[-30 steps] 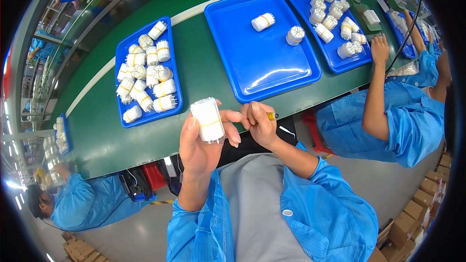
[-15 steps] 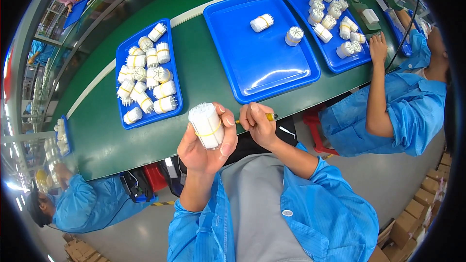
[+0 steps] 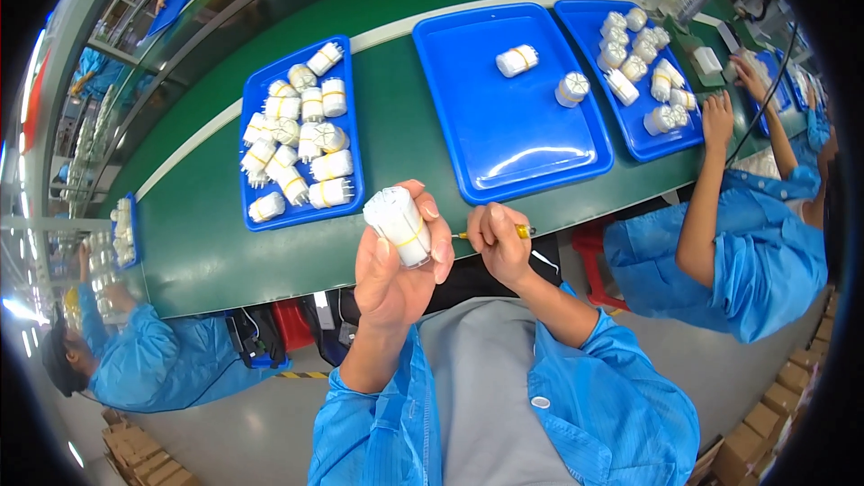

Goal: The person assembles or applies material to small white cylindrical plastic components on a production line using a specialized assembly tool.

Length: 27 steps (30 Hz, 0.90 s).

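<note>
My left hand (image 3: pixel 400 270) is closed around a white cylindrical plastic part (image 3: pixel 396 225) with a thin yellow band about its middle, held tilted above the bench's near edge. Just to the right, my right hand (image 3: pixel 500 243) grips a small screwdriver (image 3: pixel 524 231) by its yellow handle. Its thin shaft points left at the part; whether the tip touches it I cannot tell. Beyond my hands, a blue tray (image 3: pixel 531 175) carries two similar banded parts, one lying on its side (image 3: pixel 517 60) and one on end (image 3: pixel 572 89).
On the green bench (image 3: pixel 198 252), a left blue tray (image 3: pixel 301 218) is filled with several banded parts. Another blue tray (image 3: pixel 643 146) at the right holds several more. A co-worker in blue (image 3: pixel 720 243) works at the right, another person (image 3: pixel 162 355) at the left. A red stool (image 3: pixel 591 256) stands below the bench.
The whole view has shifted, so trays and hands appear farther right. The part in my left hand leans a little more to the left. Both hands keep their hold.
</note>
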Available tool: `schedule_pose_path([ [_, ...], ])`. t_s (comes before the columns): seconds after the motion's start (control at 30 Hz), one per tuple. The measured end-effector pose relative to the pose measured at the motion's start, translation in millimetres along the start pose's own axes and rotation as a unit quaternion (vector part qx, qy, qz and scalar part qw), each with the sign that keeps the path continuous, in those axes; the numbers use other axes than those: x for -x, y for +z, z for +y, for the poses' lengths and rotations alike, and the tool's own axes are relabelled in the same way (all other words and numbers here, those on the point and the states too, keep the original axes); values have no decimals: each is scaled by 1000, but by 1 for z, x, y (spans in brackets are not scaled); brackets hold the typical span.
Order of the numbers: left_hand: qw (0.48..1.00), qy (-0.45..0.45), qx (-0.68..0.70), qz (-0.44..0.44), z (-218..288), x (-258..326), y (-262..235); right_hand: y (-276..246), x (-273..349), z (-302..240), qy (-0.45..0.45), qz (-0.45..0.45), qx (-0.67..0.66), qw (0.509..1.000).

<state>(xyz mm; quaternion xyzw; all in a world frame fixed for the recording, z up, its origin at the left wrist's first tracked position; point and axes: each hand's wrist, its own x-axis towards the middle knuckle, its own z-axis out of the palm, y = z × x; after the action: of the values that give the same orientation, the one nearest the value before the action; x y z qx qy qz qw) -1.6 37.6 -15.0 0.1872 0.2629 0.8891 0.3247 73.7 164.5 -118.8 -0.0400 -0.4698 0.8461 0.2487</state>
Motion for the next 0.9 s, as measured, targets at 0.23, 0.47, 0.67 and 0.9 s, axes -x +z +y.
schedule_pose_path([
  [0.23,999,27,-15,17,2,4,-2,1,0,0,-6,5,11,1000],
  [0.47,999,30,-16,21,2,4,-3,4,-1,-3,-5,7,21,1000],
  [0.67,998,33,-41,45,7,3,-5,7,-1,-2,-3,9,18,1000],
  [0.9,785,186,-534,254,51,-39,-87,3,0,-1,-8,-3,17,1000],
])
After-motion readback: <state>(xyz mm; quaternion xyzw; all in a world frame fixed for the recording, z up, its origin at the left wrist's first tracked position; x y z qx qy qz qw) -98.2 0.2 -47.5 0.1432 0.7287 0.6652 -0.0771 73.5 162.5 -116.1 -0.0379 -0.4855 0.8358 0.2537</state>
